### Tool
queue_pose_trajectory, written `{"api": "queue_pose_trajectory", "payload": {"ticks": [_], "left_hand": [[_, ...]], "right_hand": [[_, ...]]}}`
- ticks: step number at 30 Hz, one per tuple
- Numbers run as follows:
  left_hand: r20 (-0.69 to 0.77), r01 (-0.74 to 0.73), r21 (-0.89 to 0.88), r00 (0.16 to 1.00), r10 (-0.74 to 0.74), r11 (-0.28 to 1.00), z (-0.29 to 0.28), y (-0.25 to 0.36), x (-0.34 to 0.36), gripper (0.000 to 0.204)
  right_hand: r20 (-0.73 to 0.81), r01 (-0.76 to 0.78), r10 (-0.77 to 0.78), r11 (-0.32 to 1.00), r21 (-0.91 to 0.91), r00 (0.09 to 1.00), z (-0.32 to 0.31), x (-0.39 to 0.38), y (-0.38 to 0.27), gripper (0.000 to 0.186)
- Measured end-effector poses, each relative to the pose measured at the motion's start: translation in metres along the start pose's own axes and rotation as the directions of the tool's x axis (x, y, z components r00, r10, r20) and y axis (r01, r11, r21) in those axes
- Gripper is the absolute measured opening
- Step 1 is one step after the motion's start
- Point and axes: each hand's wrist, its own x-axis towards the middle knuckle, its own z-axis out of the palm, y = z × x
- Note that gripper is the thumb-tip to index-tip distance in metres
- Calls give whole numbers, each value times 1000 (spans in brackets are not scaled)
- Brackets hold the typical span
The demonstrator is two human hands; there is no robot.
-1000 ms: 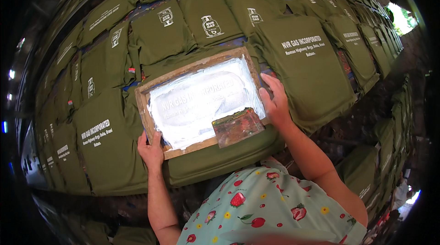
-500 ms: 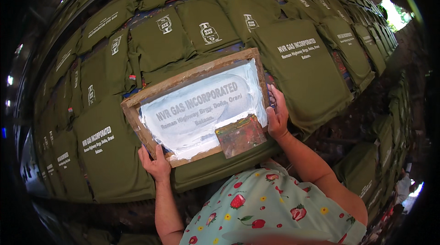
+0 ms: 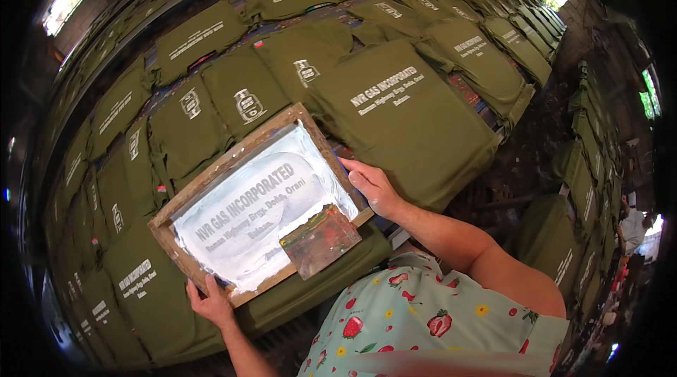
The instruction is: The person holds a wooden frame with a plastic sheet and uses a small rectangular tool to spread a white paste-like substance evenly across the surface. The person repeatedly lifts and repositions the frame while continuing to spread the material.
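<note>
A wooden screen-printing frame (image 3: 243, 197) lies slanted over a green shirt, its pale mesh marked with grey lettering and streaked with white ink. My left hand (image 3: 210, 302) grips its lower left corner, thumb near the top edge. At the right side, my right hand (image 3: 375, 191) is closed round the wooden edge, some fingertips hidden behind it. Between the hands, a flat paint-stained squeegee (image 3: 321, 243) rests on the frame's near edge, touched by neither hand. White ink is thick along the mesh beside it. Most of the shirt beneath is covered.
Rows of olive-green shirts, many with white prints, are laid out around the frame, such as a printed shirt (image 3: 409, 119) right of it. More shirts (image 3: 564, 250) line another bench at the far right, past a dark gap. A person (image 3: 632, 225) is at the right rim.
My view has turned right, so the frame, squeegee and hands appear farther left and lower, tilted more steeply. Against the shirts the frame looks about the same, and both hands stay on it.
</note>
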Motion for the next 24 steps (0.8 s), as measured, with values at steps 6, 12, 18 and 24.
{"api": "queue_pose_trajectory", "payload": {"ticks": [6,12,18,24], "left_hand": [[20,92,-237,996,-90,967,90,84,-33,52],[10,148,-334,988,-153,931,200,198,-70,48],[71,-33,-398,995,67,917,264,346,-19,39],[12,33,-595,999,-31,803,286,393,-31,39]], "right_hand": [[86,110,-132,969,222,988,-110,33,0,73],[1,131,-143,909,396,990,-245,86,-5,64],[-25,315,-350,808,498,937,-360,189,-113,64],[-16,440,-475,802,405,880,-451,238,-125,58]]}}
